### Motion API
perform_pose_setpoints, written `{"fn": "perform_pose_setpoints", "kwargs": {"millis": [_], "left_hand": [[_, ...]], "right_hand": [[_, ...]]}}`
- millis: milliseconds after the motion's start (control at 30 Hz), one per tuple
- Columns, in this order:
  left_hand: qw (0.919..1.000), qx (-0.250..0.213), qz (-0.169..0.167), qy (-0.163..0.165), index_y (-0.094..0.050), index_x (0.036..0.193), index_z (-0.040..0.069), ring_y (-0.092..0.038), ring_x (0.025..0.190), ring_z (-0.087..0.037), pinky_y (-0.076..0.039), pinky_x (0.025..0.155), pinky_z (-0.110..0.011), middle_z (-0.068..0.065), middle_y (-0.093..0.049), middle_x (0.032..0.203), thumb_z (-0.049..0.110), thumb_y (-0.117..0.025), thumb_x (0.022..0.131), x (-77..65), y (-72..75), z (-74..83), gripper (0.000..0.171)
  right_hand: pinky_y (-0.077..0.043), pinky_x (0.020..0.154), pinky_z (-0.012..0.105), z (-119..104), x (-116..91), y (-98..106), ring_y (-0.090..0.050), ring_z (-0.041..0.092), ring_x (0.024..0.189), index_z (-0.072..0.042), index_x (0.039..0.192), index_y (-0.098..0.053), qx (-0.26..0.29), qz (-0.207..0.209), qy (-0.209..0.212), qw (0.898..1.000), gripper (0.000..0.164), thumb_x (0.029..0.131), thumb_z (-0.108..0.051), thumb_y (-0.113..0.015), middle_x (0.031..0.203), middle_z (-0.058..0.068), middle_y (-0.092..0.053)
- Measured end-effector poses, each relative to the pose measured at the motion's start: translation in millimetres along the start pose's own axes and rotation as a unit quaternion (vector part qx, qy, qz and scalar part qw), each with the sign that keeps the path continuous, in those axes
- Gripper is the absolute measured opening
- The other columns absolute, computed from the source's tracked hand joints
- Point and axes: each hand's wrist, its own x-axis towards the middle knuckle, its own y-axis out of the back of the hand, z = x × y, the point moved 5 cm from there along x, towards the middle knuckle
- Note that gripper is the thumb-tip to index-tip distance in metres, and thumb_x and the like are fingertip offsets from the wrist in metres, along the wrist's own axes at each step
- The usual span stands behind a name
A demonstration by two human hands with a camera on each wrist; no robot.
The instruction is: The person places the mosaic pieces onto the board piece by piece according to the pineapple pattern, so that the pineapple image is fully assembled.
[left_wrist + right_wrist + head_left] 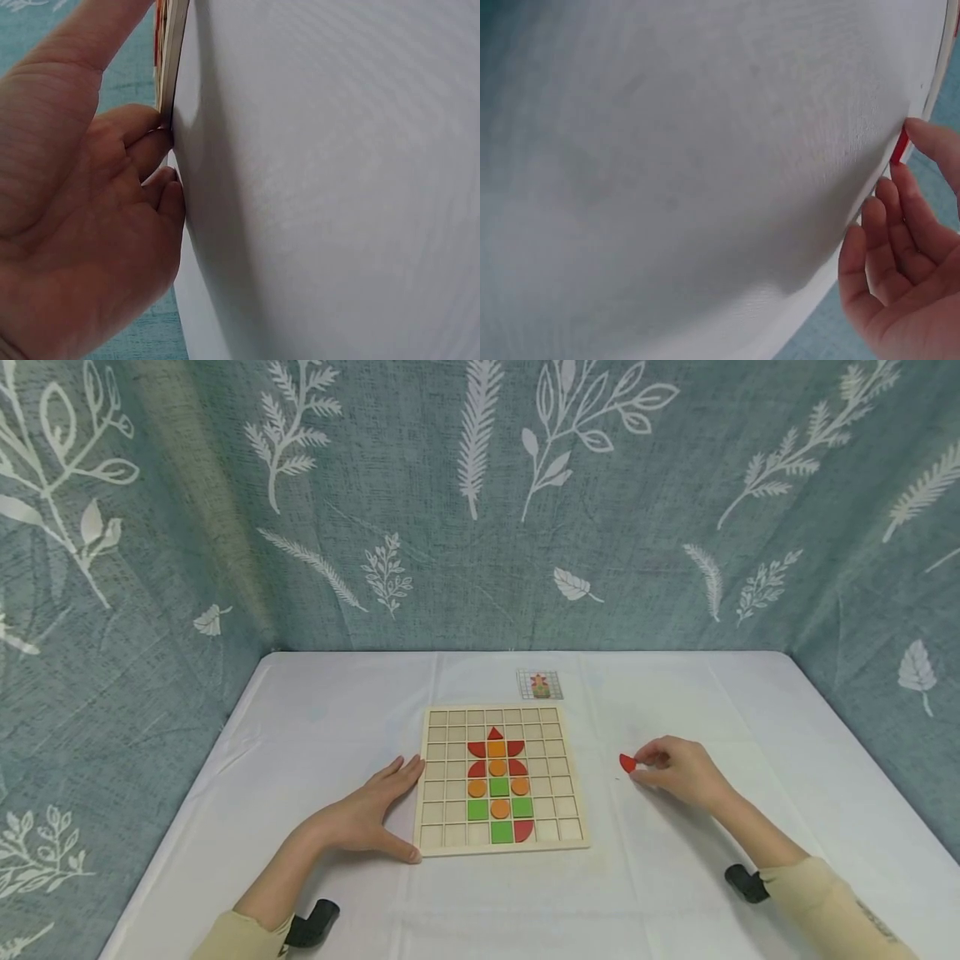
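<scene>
A wooden grid board (450, 814) lies on the table, bearing a figure of red, orange and green pieces, with a red triangle (494, 734) at its top. Against the board's left edge rests my left hand (360, 814), fingers spread, its thumb near the lower left corner. Right of the board, my right hand (686, 770) pinches a red quarter-circle piece (627, 763) between thumb and fingertip, low over the cloth. In the right wrist view this piece (900, 147) shows edge-on, and the other fingers curl loosely below it.
Behind the board lies a small pattern card (540, 685) with a similar figure on a grid. A white cloth (337, 710) covers the table. A teal leaf-print curtain (420, 485) hangs behind and at both sides.
</scene>
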Motion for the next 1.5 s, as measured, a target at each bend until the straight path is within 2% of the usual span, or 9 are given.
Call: {"fn": "perform_pose_setpoints", "kwargs": {"millis": [233,333,567,767,1033,1233,1367,1500], "left_hand": [[1.0,-0.001,0.001,-0.003,-0.021,0.155,0.004,-0.003,0.148,-0.036,-0.015,0.113,-0.062,-0.011,-0.015,0.162,0.044,-0.09,0.062,-0.5,-1.0,-0.8,0.122],[1.0,0.0,0.001,-0.001,-0.021,0.155,0.004,-0.003,0.148,-0.036,-0.015,0.113,-0.062,-0.011,-0.015,0.162,0.044,-0.09,0.062,-0.7,-1.3,-1.2,0.122],[1.0,0.002,0.001,0.006,-0.021,0.155,0.005,-0.003,0.148,-0.035,-0.015,0.113,-0.062,-0.01,-0.016,0.162,0.044,-0.09,0.062,0.2,-1.3,-1.5,0.122],[0.9999,0.006,0.0,0.01,-0.021,0.155,0.005,-0.004,0.148,-0.036,-0.016,0.113,-0.062,-0.011,-0.016,0.162,0.044,-0.09,0.062,1.7,-0.9,-2.4,0.122],[1.0,0.009,0.0,0.002,-0.021,0.155,0.004,-0.004,0.148,-0.036,-0.015,0.113,-0.062,-0.012,-0.015,0.162,0.044,-0.089,0.063,1.2,-0.9,-2.3,0.122],[0.9999,0.007,0.001,-0.009,-0.021,0.155,0.002,-0.004,0.147,-0.039,-0.016,0.112,-0.063,-0.015,-0.016,0.161,0.043,-0.089,0.064,0.6,-0.1,0.3,0.121],[0.9999,0.009,0.001,-0.005,-0.021,0.155,0.003,-0.004,0.148,-0.037,-0.016,0.112,-0.062,-0.013,-0.016,0.161,0.043,-0.089,0.063,0.2,-0.4,0.3,0.121],[0.9999,0.01,0.001,0.002,-0.021,0.155,0.004,-0.004,0.148,-0.035,-0.016,0.113,-0.061,-0.011,-0.016,0.162,0.044,-0.089,0.063,0.4,-1.3,-1.4,0.121]], "right_hand": [[-0.049,0.067,0.032,-8,-1,-3,-0.057,0.02,0.081,-0.004,0.1,-0.072,0.022,0.007,-0.017,1.0,0.026,0.082,-0.022,-0.078,0.093,0.006,-0.067],[-0.049,0.067,0.032,-19,-2,-6,-0.057,0.019,0.082,-0.006,0.099,-0.073,0.039,0.009,-0.004,0.999,0.025,0.081,-0.023,-0.078,0.091,0.003,-0.066],[-0.052,0.071,0.032,-58,-4,-22,-0.058,0.015,0.08,-0.011,0.096,-0.074,0.068,0.003,0.057,0.996,0.018,0.079,-0.018,-0.079,0.087,-0.004,-0.065],[-0.052,0.072,0.028,-92,-3,-45,-0.057,0.012,0.079,-0.013,0.093,-0.074,0.09,-0.03,0.106,0.99,0.018,0.077,-0.018,-0.081,0.086,-0.008,-0.066],[-0.051,0.069,0.024,-135,-5,-83,-0.059,0.011,0.079,-0.015,0.091,-0.073,0.106,-0.095,0.136,0.98,0.018,0.077,-0.022,-0.082,0.087,-0.009,-0.066],[-0.051,0.066,0.021,-157,-7,-101,-0.059,0.003,0.074,-0.014,0.09,-0.074,0.078,-0.11,0.19,0.973,0.015,0.077,-0.017,-0.08,0.083,-0.01,-0.068],[-0.047,0.063,0.02,-167,-9,-108,-0.052,0.002,0.068,-0.016,0.086,-0.074,0.042,-0.11,0.221,0.968,0.013,0.076,-0.02,-0.081,0.074,-0.012,-0.063],[-0.042,0.063,0.019,-172,-12,-111,-0.047,0.002,0.07,-0.019,0.085,-0.074,0.004,-0.112,0.228,0.967,0.014,0.075,-0.025,-0.081,0.072,-0.017,-0.056]]}}
